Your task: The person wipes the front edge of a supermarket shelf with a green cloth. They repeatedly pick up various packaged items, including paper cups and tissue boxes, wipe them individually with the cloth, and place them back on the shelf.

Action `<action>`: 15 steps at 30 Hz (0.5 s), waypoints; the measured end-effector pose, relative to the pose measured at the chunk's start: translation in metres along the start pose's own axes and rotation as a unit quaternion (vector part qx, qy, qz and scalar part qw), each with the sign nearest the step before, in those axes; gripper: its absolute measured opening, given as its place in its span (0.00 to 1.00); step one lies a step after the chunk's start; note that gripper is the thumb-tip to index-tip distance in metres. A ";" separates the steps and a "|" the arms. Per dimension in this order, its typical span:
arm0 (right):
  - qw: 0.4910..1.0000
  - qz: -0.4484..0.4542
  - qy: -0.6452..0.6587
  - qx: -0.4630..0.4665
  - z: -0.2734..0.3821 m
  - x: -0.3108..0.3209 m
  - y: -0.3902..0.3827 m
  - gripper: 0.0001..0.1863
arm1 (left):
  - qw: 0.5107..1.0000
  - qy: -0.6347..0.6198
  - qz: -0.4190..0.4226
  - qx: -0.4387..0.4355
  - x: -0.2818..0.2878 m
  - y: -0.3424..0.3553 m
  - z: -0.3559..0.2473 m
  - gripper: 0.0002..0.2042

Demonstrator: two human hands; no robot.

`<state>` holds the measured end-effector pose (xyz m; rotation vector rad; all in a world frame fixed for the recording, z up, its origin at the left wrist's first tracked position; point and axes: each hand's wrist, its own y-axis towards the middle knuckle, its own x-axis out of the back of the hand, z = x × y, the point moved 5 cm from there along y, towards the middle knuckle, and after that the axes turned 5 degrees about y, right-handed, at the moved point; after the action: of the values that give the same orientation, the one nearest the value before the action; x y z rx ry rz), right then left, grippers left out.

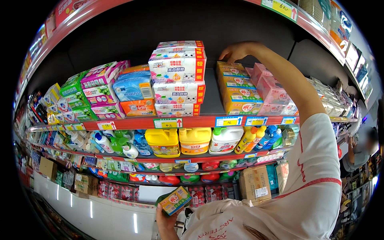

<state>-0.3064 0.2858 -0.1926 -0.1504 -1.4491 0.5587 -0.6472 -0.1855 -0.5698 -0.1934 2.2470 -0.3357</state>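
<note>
My left hand (pixel 165 219) is low in front of my body, its fingers wrapped round a yellow-and-green boxed soap bar (pixel 176 201). My right arm stretches up to the upper shelf. There my right hand (pixel 243 50) reaches over a row of matching soap boxes (pixel 240 94), its bent fingers down on the rearmost box (pixel 230 67). The fingertips are partly hidden and a little blurred. Pink soap packs (pixel 276 90) stand just right of this row. To its left, across a gap of bare shelf, rises a stack of white-and-red soap packs (pixel 178 76).
Green, purple and blue soap packs (pixel 100 90) fill the shelf's left part. Below stand detergent jugs (pixel 195 141) and bottles. Cardboard cartons (pixel 256 184) sit at the bottom. An upper shelf edge (pixel 280 10) overhangs. Another person (pixel 358 150) is at the far right.
</note>
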 end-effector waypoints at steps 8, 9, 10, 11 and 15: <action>0.990 0.046 -0.087 -0.101 -0.012 -0.012 0.001 0.31 | 0.999 0.035 -0.006 0.001 -0.023 0.002 0.002 0.33; 0.989 0.030 -0.130 -0.070 -0.002 -0.006 -0.007 0.30 | 0.999 0.036 -0.003 0.008 -0.026 0.004 0.003 0.33; 0.984 0.013 -0.171 -0.040 0.006 0.003 -0.017 0.29 | 0.999 0.038 0.001 0.016 -0.028 0.007 0.003 0.33; 0.977 -0.006 -0.212 -0.007 0.013 0.010 -0.026 0.28 | 0.999 0.040 0.003 0.021 -0.032 0.009 0.003 0.34; 0.929 -0.299 -0.104 0.191 0.063 0.013 -0.135 0.24 | 0.992 0.054 0.114 0.014 -0.068 0.022 -0.009 0.36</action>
<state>-0.3303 0.1608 -0.1147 0.6602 -1.4661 0.3436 -0.6111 -0.1459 -0.5217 0.0977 2.3414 -0.2592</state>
